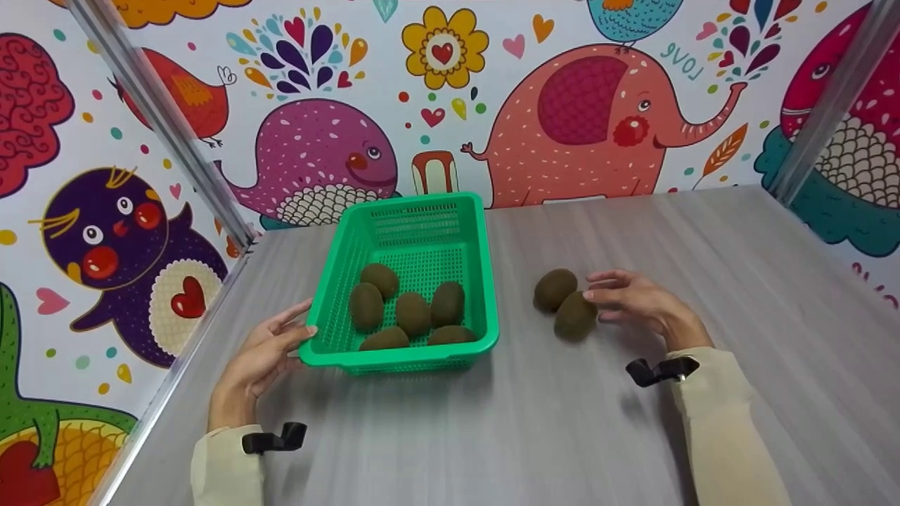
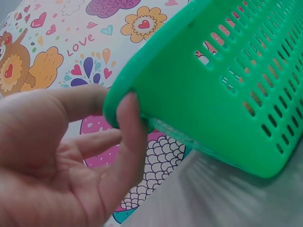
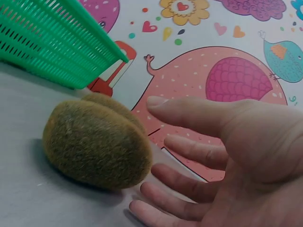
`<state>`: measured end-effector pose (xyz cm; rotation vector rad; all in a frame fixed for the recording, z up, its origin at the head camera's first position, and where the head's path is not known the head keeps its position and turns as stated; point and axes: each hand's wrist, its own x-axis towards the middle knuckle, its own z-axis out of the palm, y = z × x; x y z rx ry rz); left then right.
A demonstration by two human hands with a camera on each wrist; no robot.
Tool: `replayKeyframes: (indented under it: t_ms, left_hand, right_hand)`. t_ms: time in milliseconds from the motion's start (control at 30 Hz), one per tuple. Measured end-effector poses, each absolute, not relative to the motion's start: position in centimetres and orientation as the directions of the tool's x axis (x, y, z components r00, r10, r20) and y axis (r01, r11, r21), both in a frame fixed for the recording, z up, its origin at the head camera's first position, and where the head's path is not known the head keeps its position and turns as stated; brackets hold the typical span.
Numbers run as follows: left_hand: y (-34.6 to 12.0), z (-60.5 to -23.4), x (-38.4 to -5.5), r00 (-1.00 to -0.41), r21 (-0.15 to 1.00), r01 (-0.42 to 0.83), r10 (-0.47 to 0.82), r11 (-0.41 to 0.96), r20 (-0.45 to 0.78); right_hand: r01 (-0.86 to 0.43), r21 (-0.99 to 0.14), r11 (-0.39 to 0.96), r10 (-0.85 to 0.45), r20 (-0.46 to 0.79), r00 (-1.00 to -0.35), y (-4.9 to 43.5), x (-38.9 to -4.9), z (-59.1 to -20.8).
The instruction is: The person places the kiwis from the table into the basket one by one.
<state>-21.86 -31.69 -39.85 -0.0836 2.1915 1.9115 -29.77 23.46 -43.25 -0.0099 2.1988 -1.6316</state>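
Note:
A green plastic basket (image 1: 492,281) holds several brown kiwis (image 1: 413,313) on its perforated floor. My left hand (image 1: 261,351) pinches the basket's near left rim between thumb and fingers; the left wrist view shows the rim (image 2: 124,75) in that grip. Right of the basket, two more kiwis lie side by side on the table, one farther back (image 1: 555,289) and one nearer (image 1: 576,316). Beside the nearer one is my right hand (image 1: 641,303), fingers relaxed and apart. In the right wrist view nothing sits between thumb and fingers, and the near kiwi (image 3: 97,144) partly hides the other.
The grey table (image 1: 534,436) is bounded by walls (image 1: 450,126) printed with cartoon animals. Metal posts (image 1: 165,126) stand at the left and right corners. Each wrist wears a black camera mount, one on the left sleeve (image 1: 274,438) and one on the right (image 1: 661,371).

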Motion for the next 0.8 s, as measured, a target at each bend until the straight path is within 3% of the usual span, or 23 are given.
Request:
replayKeyframes:
  t_ms: [333,800]
  left_hand:
    - [-31.63,-39.74,-21.89,-0.969,0.969,-0.205,0.109,0.137,-0.221]
    - [-31.76,-39.72,-21.89,-0.971,0.970,-0.196,0.109,0.142,-0.212]
  right_hand:
    - [0.238,-0.898,0.371,-0.243,-0.341,-0.908,22.67,-29.77,-43.33]
    - [0.195,-0.815,0.546,-0.261,-0.387,-0.884,22.40,-29.80,-42.91]
